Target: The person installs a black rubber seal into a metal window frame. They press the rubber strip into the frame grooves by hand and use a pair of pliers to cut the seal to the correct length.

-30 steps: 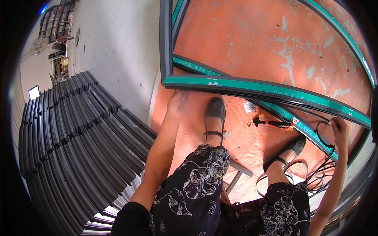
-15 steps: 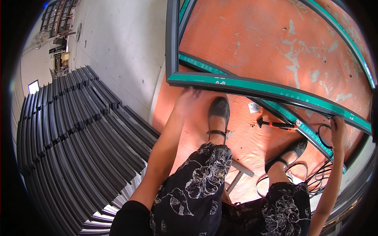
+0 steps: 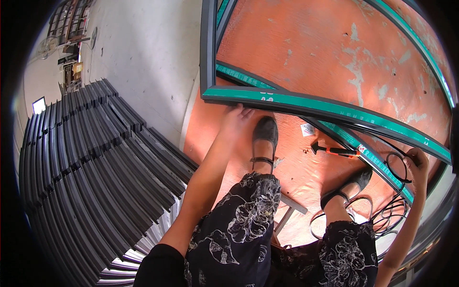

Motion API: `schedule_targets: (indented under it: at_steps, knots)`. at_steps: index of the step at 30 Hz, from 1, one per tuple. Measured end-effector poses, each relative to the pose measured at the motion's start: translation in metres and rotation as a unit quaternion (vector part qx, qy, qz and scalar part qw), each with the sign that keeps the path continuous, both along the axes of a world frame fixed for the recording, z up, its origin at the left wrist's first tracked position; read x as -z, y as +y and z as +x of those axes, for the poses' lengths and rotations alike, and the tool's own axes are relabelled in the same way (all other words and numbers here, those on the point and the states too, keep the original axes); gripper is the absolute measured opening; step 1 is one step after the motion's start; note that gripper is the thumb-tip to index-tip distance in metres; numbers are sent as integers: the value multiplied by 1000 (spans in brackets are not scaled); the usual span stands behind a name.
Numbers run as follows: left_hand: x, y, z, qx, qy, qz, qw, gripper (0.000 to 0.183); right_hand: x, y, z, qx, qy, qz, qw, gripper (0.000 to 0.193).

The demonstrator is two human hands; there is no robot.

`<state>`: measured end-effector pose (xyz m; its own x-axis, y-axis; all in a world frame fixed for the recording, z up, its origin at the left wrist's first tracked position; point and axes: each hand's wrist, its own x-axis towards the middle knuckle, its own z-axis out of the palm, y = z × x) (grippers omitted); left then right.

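A dark window frame with a green-filmed face (image 3: pixel 306 101) crosses in front of me. My left hand (image 3: pixel 237 118) is at its near edge, close to the left corner, with fingers stretched out and apart; it is slightly blurred, and I see nothing held in it. Near the frame's right end, my right hand (image 3: pixel 418 167) pinches a thin black rubber strip (image 3: pixel 391 173). From those fingers the strip runs left along the frame's near edge and also loops down to a tangled coil (image 3: pixel 389 215) beside my right foot.
A second green-filmed profile (image 3: pixel 343 134) lies slantwise beneath the frame. On the orange floor rest an orange-and-black hammer (image 3: pixel 334 151) and a small white label (image 3: pixel 307 129). Long dark profiles (image 3: pixel 95 167) are stacked at left, beside a pale wall (image 3: pixel 148 57). My shoes stand below the frame.
My left hand has slid a little right along the frame's near edge. My right hand has drawn slightly back from the frame, and the strip now stands away from the edge near it.
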<state>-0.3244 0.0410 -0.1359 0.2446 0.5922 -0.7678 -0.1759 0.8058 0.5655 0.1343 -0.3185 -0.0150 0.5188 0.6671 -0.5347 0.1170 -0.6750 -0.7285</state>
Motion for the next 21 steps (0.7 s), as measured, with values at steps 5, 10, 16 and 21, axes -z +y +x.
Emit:
schedule_targets:
  at_steps: [5,10,16,21]
  knots:
    - [-10,-7,22,-29,49,-1,998,10,3,11,-3,-90,-183,66,977,8]
    - [-5,-14,22,-3,-15,0,1000,11,3,15,-8,-80,-167,16,983,5]
    - [-11,-21,26,7,-48,-48,998,30,1,16,-13,-80,-195,-3,978,5]
    - [-17,-22,49,14,-4,-17,1000,15,2,18,-14,-98,-195,-2,976,4]
